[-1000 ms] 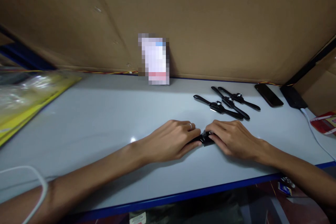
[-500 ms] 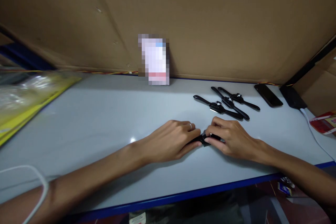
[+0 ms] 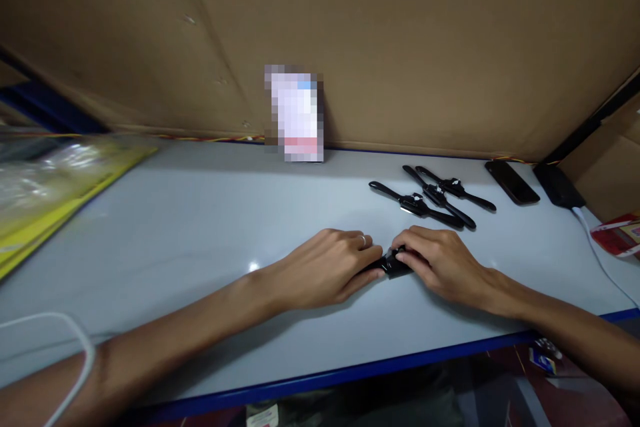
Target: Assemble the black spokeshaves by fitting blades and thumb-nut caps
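Observation:
Both my hands rest on the white table (image 3: 200, 227) and meet over a black smartwatch (image 3: 396, 263) lying near the front middle. My left hand (image 3: 325, 267), with a ring on one finger, has its fingers curled down on the watch's left strap. My right hand (image 3: 443, 260) pinches the watch body from the right, fingers bent. Most of the watch is hidden under the two hands. Three more black smartwatches (image 3: 433, 195) lie flat in a row just behind my right hand.
A black phone (image 3: 512, 181) and a black device (image 3: 558, 185) with a white cable lie at the back right. A red packet (image 3: 617, 235) sits at the right edge. Yellow plastic-wrapped packs (image 3: 55, 180) fill the left. A cardboard wall (image 3: 400, 47) with a blurred card (image 3: 295, 113) stands behind.
My right hand's fingers shifted slightly on the watch, pulling in and then settling again. My left hand has stayed in place.

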`<state>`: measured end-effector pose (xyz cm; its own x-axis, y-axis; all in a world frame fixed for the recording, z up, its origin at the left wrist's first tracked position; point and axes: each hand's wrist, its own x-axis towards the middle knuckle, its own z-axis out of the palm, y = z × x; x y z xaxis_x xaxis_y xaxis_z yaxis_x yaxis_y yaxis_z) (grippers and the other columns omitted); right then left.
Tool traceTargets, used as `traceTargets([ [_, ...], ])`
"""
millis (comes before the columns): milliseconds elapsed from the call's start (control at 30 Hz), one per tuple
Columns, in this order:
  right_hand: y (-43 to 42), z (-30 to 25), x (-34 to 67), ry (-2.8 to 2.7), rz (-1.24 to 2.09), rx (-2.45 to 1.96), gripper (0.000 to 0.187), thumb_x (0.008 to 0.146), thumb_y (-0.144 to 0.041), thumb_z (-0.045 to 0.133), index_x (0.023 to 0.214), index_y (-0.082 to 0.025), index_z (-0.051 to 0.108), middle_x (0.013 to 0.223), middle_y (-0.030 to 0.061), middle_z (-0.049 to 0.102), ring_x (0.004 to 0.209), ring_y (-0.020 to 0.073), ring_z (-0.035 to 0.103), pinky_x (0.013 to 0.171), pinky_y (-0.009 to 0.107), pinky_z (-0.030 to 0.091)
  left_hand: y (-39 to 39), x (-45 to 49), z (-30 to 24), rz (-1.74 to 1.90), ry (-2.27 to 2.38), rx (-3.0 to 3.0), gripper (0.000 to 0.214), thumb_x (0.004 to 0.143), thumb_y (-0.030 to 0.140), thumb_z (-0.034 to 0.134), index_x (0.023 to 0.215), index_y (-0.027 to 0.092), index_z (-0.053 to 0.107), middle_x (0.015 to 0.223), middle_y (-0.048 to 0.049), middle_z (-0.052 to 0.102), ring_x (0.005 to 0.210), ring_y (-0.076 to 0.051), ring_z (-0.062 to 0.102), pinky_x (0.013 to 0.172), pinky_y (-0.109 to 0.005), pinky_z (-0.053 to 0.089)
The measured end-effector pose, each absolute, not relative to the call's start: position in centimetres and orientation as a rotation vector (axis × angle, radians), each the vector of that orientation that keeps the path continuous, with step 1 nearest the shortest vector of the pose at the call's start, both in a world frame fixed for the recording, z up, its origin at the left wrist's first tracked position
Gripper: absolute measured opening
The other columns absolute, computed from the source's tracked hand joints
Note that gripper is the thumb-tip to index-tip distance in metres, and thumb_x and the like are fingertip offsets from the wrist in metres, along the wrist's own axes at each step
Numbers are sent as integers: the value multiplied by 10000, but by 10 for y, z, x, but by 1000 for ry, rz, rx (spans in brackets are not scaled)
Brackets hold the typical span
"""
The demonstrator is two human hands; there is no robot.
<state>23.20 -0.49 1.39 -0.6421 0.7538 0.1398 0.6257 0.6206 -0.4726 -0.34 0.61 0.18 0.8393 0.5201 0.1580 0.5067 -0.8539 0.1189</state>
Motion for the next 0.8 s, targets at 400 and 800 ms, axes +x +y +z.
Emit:
traceTargets([
  [400,-6,16,231,-2497,591,-1035,168,968,-269,597,848,-174,666,918,33,585,705,121,514,676,279,396,6,-3,2,213,846,2952,341,1055,361,383,839,179,574,748,-22,623,618,-156,571,559,-301,352],
  [800,-3,13,232,-2499,582,-1085,69,961,-207,543,970,-190,609,899,31,659,734,148,543,681,294,390,5,-3,3,234,829,2952,345,1057,362,379,861,181,599,751,-25,633,605,-152,566,557,-316,366],
])
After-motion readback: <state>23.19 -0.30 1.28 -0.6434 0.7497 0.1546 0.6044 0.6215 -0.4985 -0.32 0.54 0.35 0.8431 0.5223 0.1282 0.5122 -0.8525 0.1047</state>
